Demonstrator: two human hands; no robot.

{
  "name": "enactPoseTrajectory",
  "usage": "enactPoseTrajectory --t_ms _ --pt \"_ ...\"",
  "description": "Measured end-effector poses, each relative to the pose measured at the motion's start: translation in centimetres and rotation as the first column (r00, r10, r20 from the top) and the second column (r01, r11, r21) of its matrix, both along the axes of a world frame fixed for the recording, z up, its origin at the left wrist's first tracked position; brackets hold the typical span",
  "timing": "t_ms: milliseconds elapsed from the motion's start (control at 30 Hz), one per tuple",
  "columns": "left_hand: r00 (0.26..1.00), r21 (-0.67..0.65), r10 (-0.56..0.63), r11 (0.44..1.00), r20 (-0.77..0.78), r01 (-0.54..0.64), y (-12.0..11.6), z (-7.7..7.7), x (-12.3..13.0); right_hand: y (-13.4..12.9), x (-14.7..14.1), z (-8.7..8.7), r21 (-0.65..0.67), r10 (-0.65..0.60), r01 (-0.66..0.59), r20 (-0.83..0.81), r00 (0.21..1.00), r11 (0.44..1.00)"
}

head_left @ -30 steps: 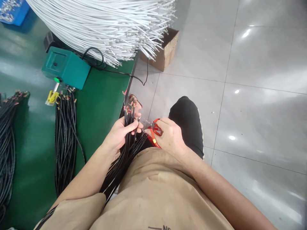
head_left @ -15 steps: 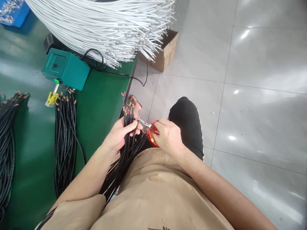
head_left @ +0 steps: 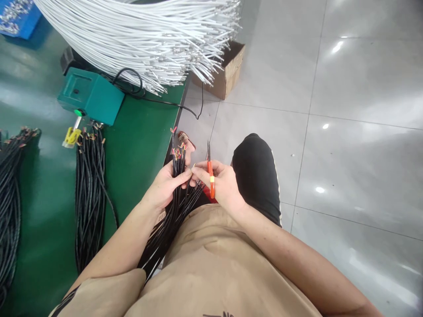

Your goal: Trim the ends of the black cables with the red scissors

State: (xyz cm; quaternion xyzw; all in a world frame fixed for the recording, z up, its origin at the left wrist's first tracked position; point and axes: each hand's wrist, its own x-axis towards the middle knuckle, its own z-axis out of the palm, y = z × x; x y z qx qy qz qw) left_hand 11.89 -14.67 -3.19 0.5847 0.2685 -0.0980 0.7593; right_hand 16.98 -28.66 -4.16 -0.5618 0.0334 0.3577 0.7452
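Note:
A bundle of black cables (head_left: 177, 193) with red and yellow wire ends pointing up is gripped in my left hand (head_left: 164, 184). My right hand (head_left: 224, 182) holds red-handled pliers (head_left: 212, 178) against its fingers, their dark tips pointing away from me. Thumb and forefinger of that hand pinch at a cable's small yellowish wire end beside my left thumb. The fingertips of both hands nearly meet there. More black cables run down across my lap beneath the hands.
On the green table (head_left: 142, 132) lie a black cable bundle (head_left: 90, 198), another bundle (head_left: 9, 211), a teal device (head_left: 90, 94), white cables (head_left: 142, 39) and a blue bin (head_left: 20, 22). A cardboard box (head_left: 228, 72) stands on the floor.
The pliers have come away from the wire end and turned upright within my right hand. My right fingertips have moved left to the wire end. The held bundle has shifted slightly right.

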Motion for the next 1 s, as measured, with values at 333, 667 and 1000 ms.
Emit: enactPoseTrajectory --t_ms 333,667,1000 --pt "0.969 -0.207 0.106 0.966 -0.225 -0.154 0.6 0.3 0.3 0.4 -0.2 0.4 0.03 -0.215 0.22 -0.121 0.969 0.975" --pt "0.966 -0.361 0.115 0.912 -0.233 -0.196 1.0 0.0 0.5 0.2 -0.6 -0.2 -0.174 0.091 -0.028 0.366 0.926 0.984" --pt "0.956 -0.324 0.18 0.912 -0.232 -0.251 0.5 -0.2 0.6 1.2 -1.1 -0.4 -0.471 0.381 -0.045 0.649 0.659 0.881"
